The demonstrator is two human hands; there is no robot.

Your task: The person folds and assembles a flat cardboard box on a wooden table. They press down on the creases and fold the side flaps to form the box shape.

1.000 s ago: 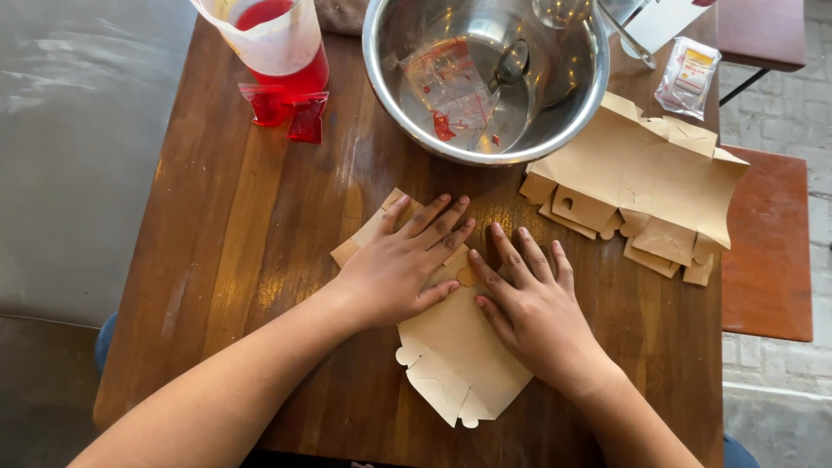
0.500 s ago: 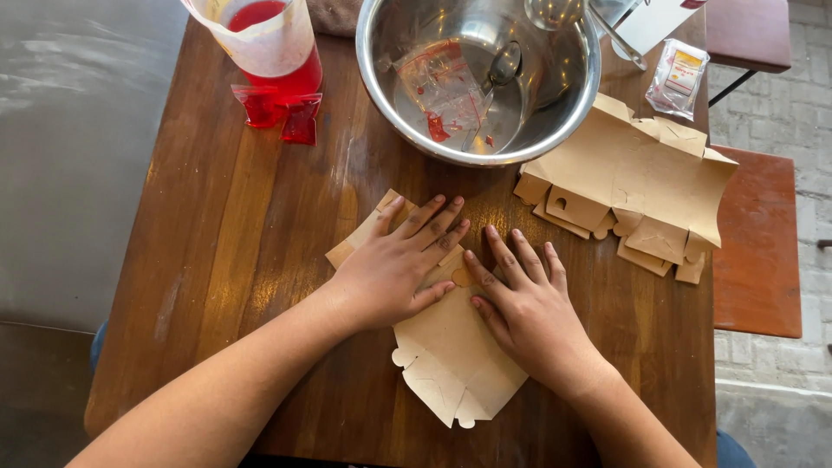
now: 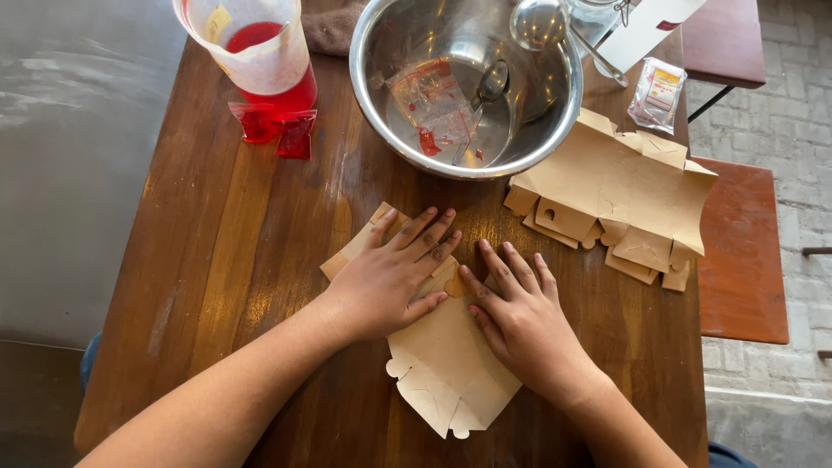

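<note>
Both your left hand (image 3: 381, 277) and right hand (image 3: 520, 316) lie open, palms pressing the flat cardboard box blank (image 3: 442, 368) against the wooden table (image 3: 217, 260) to crease it.

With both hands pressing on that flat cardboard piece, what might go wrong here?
The left hand and right hand press the flat cardboard box blank; uneven pressure might crease it crookedly or tear a tab. The jug of red liquid stands near the wooden table edge; a nudge could spill it onto the stack of box blanks.
</note>
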